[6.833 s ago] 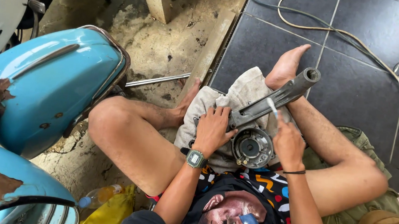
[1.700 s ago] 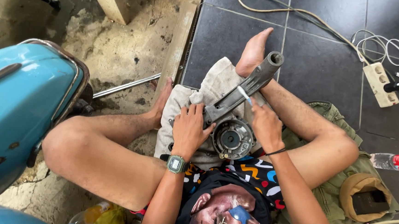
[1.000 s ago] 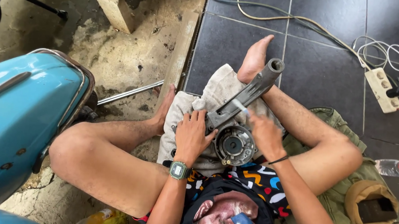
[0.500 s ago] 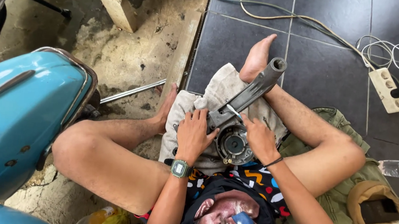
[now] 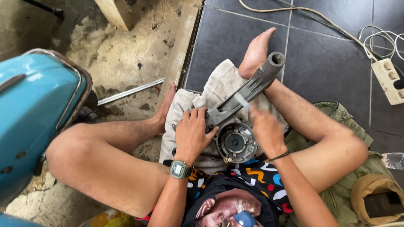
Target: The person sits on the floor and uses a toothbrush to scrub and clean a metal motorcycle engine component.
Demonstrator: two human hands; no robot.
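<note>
A person sits on the floor with knees spread, seen from above, working on a grey metal machine part (image 5: 239, 116) that lies in the lap on a pale, stained cloth (image 5: 212, 91). The part has a long arm ending in a hollow tube near the person's right foot (image 5: 256, 53), and a round hub with a dark centre at the end close to the body. The left hand (image 5: 192, 135), with a green digital watch (image 5: 178, 169) on its wrist, lies flat on the part just beside the hub, fingers spread and curled over the arm's edge, pressing it down rather than closing around it. The right hand (image 5: 265, 129) is blurred; its fingers are pinched together over the middle of the arm around something small and pale that is too blurred to tell. A black band circles that wrist. To the left stands a light blue scooter body (image 5: 19, 125), with a thin metal rod (image 5: 128, 92) on the rough concrete beside it. On the dark tiles to the right lie a white power strip (image 5: 387, 80) with cables, an olive green garment (image 5: 346, 192) and a plastic bottle (image 5: 402, 161).
</note>
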